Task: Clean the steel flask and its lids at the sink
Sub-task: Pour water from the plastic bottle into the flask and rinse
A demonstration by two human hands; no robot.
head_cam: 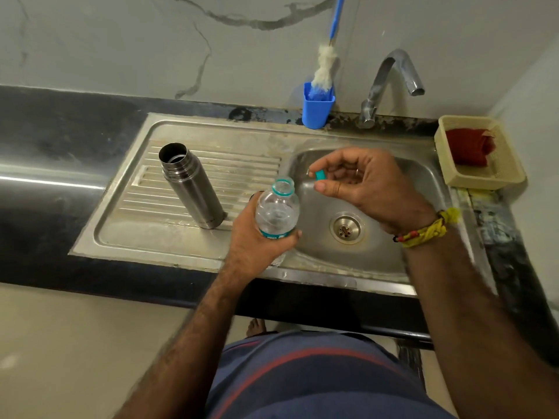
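Left hand (260, 237) wraps a clear bottle (276, 211), uncapped, at the sink (317, 261) front edge. Right hand (363, 186) over the basin, thumb and fingertips pinching its teal cap (319, 175). Flask (190, 186) stands open on the drainboard, well left, untouched. Lids not visible. Brush (325, 66) in its blue holder (317, 107) behind. Washing seemingly barely begun; scrubbing and lids remain.

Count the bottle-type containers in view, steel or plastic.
2. The open cylindrical steel flask stands upright on the ribbed drainboard left of the basin. The clear plastic water bottle with teal neck ring, uncapped, is held in the left hand at the basin's edge.
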